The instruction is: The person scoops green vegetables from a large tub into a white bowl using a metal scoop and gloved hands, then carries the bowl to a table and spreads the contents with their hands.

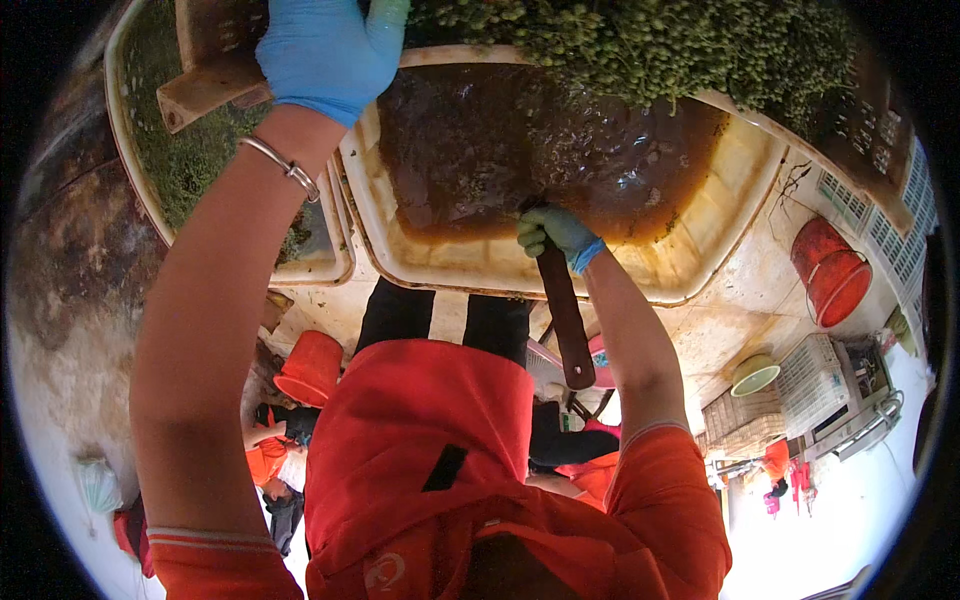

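Observation:
My right hand [559,231], in a green-and-blue glove, grips the flat dark handle [566,322] of a tool. The handle has a hole at its near end; its far end runs towards the brown liquid and I cannot make it out. The liquid [517,150] lies in a stained white plastic tub [675,270]. My left hand [330,56], in a blue glove, reaches over a wooden frame [214,94] at the top left. Its fingertips are cut off by the picture's edge. Small green berries on stems [675,45] are heaped beyond the tub.
A second white tub [169,172] with green berries in water stands at the left. Red buckets [832,274] [309,367] stand on the tiled floor. White plastic crates [814,379] and a pale green basin [755,375] are at the right. Other people [270,457] are behind me.

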`<state>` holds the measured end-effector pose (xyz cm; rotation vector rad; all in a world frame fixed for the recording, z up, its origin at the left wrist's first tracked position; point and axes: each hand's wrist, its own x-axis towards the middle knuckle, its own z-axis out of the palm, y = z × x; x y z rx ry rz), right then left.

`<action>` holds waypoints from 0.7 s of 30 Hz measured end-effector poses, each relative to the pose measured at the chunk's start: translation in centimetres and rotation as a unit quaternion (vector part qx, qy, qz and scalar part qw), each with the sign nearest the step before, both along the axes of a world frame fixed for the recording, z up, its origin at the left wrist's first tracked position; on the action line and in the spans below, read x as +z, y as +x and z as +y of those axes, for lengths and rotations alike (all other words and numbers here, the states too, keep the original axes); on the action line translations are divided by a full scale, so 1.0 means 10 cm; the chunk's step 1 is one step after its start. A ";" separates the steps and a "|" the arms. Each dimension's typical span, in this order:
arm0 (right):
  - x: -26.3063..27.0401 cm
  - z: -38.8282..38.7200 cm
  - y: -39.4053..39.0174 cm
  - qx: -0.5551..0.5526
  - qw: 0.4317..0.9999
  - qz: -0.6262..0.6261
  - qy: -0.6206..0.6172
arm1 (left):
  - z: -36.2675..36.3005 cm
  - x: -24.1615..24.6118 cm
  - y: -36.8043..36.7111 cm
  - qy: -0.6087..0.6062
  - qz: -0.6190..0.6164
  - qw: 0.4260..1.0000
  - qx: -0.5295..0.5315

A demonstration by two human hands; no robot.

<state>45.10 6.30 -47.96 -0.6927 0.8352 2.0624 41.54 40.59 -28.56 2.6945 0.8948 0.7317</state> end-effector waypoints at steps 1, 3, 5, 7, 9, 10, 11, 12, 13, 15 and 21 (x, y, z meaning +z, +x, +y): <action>0.11 0.02 0.01 0.006 1.000 -0.016 0.015 | -0.01 0.02 0.00 -0.001 0.009 1.000 0.005; 0.29 0.03 0.03 0.016 0.998 -0.048 0.043 | -0.01 0.00 0.01 -0.018 -0.012 1.000 0.004; 0.51 0.04 0.09 0.021 0.993 -0.079 0.083 | 0.00 0.02 0.00 -0.014 0.000 1.000 0.020; 0.62 -0.11 0.13 0.006 0.991 -0.079 0.103 | -0.05 0.08 0.03 -0.020 0.020 0.999 0.027; 0.73 -0.29 0.15 -0.026 0.993 -0.044 0.108 | -0.08 0.14 0.04 -0.025 0.043 0.998 0.038; 0.85 -0.34 0.15 -0.034 0.994 -0.050 0.090 | -0.08 0.15 0.03 -0.028 0.056 0.997 0.044; 0.95 -0.41 0.10 -0.061 0.993 -0.030 0.098 | -0.07 0.16 0.02 -0.031 0.069 0.996 0.050; 1.04 -0.48 0.09 -0.090 0.990 -0.014 0.106 | -0.08 0.17 0.05 -0.032 0.070 0.996 0.049; 1.22 -0.50 0.06 -0.114 0.987 0.004 0.115 | -0.08 0.18 0.04 -0.035 0.075 0.995 0.053; 1.57 -0.57 -0.01 -0.101 0.989 -0.075 0.079 | 0.01 0.06 -0.06 -0.021 0.095 0.994 0.056; 2.65 -0.90 -0.27 -0.224 0.974 -0.035 0.008 | 0.04 0.03 -0.03 -0.036 0.149 0.986 0.071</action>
